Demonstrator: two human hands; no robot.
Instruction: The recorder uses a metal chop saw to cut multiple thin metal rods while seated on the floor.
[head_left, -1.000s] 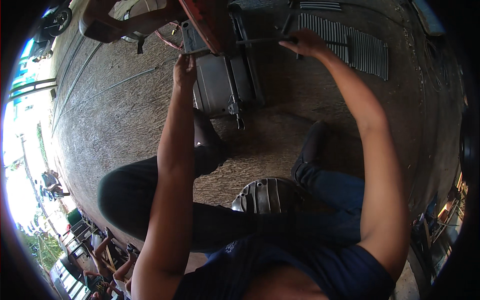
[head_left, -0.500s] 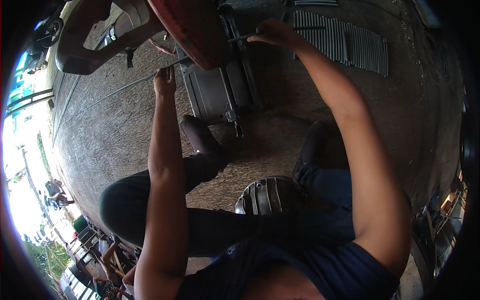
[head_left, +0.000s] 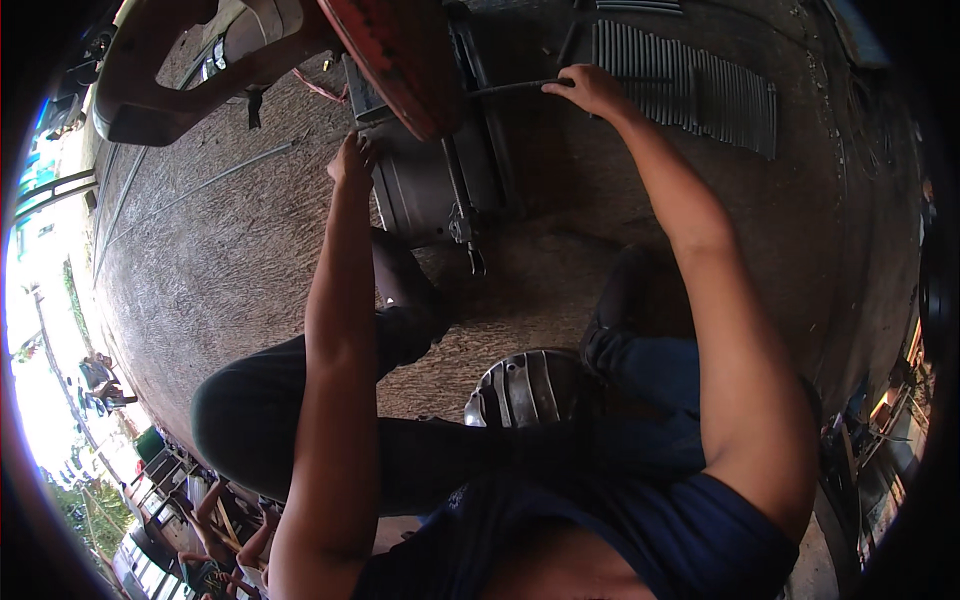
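Observation:
A thin dark metal rod [head_left: 515,89] passes crosswise under the red blade guard [head_left: 395,60] of a cut-off saw. My right hand [head_left: 592,92] is closed around the rod to the right of the saw, thumb laid along it. On the left, my left hand [head_left: 350,158] has its fingers curled at the rod's left end, close to the saw's grey metal base [head_left: 412,185]; the fingertips are partly hidden. The guard covers the rod's middle. A clamp screw [head_left: 461,220] sticks out of the base toward me.
Many cut grey rods lie in a neat row [head_left: 655,85] on the floor at the far right. The saw's big handle [head_left: 150,115] hangs at upper left. A long thin rod [head_left: 225,175] lies on the left floor. A ribbed metal part [head_left: 520,390] sits between my legs.
My right hand has moved to the right along with the rod. My left hand has also shifted right, nearer the saw base. The saw has stayed in place.

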